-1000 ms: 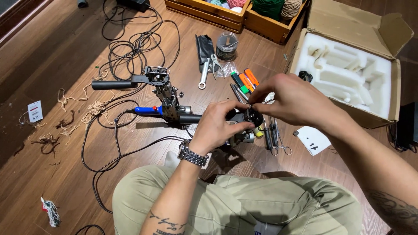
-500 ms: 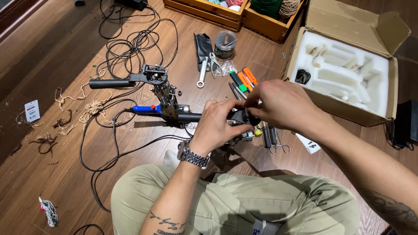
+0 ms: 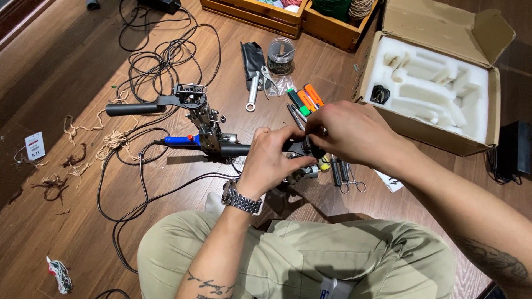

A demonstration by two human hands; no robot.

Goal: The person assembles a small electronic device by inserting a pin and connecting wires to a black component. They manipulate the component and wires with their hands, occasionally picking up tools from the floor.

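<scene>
A black and metal hand-held machine (image 3: 208, 130) with a long black handle and a blue grip lies on the wooden floor in front of my knees. My left hand (image 3: 271, 160), a metal watch on its wrist, grips the machine's right end from below. My right hand (image 3: 352, 133) sits over the same end, fingertips pinched on a small black part there. What the fingertips hold is hidden.
Black cables (image 3: 160, 61) loop across the floor to the left. A wrench (image 3: 254, 94), a small jar (image 3: 281, 55), coloured markers (image 3: 305, 101) and scissors (image 3: 349, 177) lie beyond my hands. An open cardboard box (image 3: 443, 83) with white foam stands at right. Wooden crates (image 3: 288, 14) sit at the back.
My right hand has lowered and closed in onto the machine's right end, next to my left hand. The machine stays in place.
</scene>
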